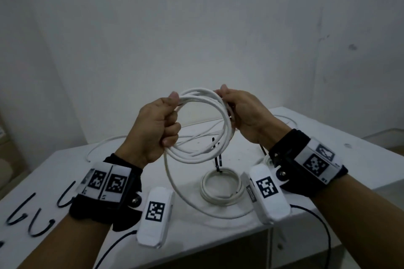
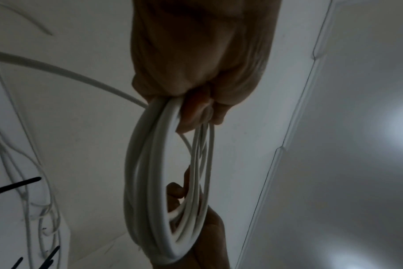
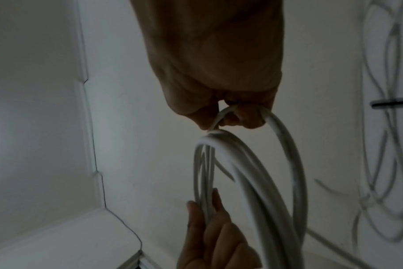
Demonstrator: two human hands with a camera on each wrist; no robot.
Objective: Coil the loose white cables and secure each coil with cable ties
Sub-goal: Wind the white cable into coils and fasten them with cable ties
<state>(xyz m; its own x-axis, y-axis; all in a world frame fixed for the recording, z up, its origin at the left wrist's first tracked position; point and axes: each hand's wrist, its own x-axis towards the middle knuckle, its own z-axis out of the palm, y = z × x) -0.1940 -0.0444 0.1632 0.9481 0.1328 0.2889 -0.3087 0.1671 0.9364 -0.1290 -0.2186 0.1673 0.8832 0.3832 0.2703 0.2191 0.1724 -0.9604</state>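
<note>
- Above the white table (image 1: pixel 328 137), both hands hold a white cable coil (image 1: pixel 227 137) upright in the air, well clear of the surface.
- Left hand (image 1: pixel 153 129): fingers curled round the left side of the coil, thumb pressed on the upper strands. The left wrist view shows the bundled turns (image 2: pixel 150 182) leaving this fist (image 2: pixel 196 63).
- Right hand (image 1: pixel 244 113): fingers and thumb closed on the upper right side of the coil. The right wrist view shows the strands (image 3: pixel 253 182) pinched at the fingertips (image 3: pixel 249 118), with the left hand (image 3: pixel 214 242) gripping the far side.
- Coil state: several turns, loosely gathered, not bound by a tie in any view.
- One loose cable tail (image 1: pixel 172 183) drops from the left side of the coil, curves down to the table and runs along the near edge.
- A second coil (image 1: pixel 220 190) lies flat on the table below the hands, with a black cable tie (image 1: pixel 218 164) standing up from its far rim.
- More loose white cable (image 1: pixel 105 144) lies on the far part of the table behind the hands.
- Spare black cable ties (image 1: pixel 32 218), bent, lie scattered at the near left corner of the table.
- Each wrist carries a black strap (image 1: pixel 306 159) with printed marker tags and a white camera housing (image 1: pixel 156 216).
</note>
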